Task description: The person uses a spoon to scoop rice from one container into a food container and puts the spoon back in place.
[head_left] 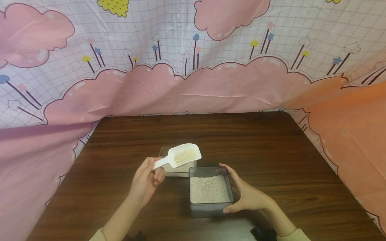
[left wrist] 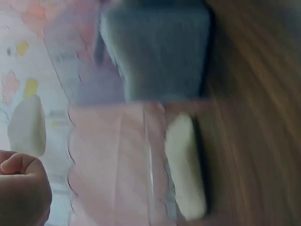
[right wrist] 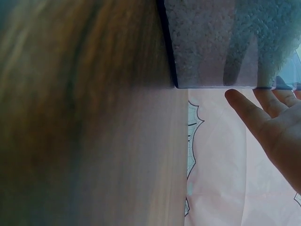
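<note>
My left hand (head_left: pixel 146 180) pinches the handle of a white scoop (head_left: pixel 197 157), which bears some rice (head_left: pixel 185 156) in its bowl. The scoop is held above a clear container (head_left: pixel 176 174) of rice, partly covering it. In the left wrist view the left hand (left wrist: pixel 23 190) shows at the lower left, below the scoop (left wrist: pixel 28 125). My right hand (head_left: pixel 250 195) holds a smoky grey square box (head_left: pixel 208 210) by its right side, thumb at the near corner and fingers toward the far one. Rice (head_left: pixel 209 190) fills much of this box; its grains show through the wall (right wrist: pixel 202 42).
Both containers stand on a dark wood-grain table (head_left: pixel 120 140). A patterned pink and white curtain (head_left: pixel 193 87) closes off the back and sides. Dark objects (head_left: pixel 262 233) show by the wrists at the near edge.
</note>
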{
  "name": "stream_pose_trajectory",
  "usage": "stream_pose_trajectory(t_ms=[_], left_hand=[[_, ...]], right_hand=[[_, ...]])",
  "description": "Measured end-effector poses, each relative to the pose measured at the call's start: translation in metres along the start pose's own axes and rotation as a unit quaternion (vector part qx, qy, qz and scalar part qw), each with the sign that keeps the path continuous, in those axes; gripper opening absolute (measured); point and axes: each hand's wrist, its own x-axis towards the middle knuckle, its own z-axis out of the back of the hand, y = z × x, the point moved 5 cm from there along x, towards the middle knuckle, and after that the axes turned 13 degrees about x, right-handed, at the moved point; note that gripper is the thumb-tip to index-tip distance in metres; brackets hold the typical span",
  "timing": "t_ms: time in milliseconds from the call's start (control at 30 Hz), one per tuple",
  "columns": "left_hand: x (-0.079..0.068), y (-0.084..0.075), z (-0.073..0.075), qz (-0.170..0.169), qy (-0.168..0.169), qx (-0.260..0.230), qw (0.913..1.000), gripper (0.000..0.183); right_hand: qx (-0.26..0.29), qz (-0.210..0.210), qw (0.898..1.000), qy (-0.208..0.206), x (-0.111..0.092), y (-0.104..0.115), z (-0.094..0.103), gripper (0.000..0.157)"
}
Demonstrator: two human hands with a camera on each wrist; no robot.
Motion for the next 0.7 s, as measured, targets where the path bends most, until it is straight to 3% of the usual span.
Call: stream_pose_trajectory(t_ms=[133,367,533,700], left_hand=[[0.007,0.002,0.023,0.023,-0.040,0.035,0.9983,0.024],[0.012,0.021,0.051,0.106,-0.082,0.103,0.9857,0.022],[0.015,0.035,0.059,0.156,-0.106,0.169,0.9673,0.023],[0.022,0.037,0.056,0.168,-0.115,0.258,0.9444,0.025]], right_hand=[[-0.003,-0.005,1.000,-0.003,-0.001,0.001,0.000,0.122],[0.003,-0.003,1.000,0.002,-0.001,0.000,0.000,0.122],[0.009,-0.010,1.000,0.003,-0.001,-0.001,0.000,0.121],[0.010,-0.012,1.000,0.001,0.000,0.000,0.000,0.122]])
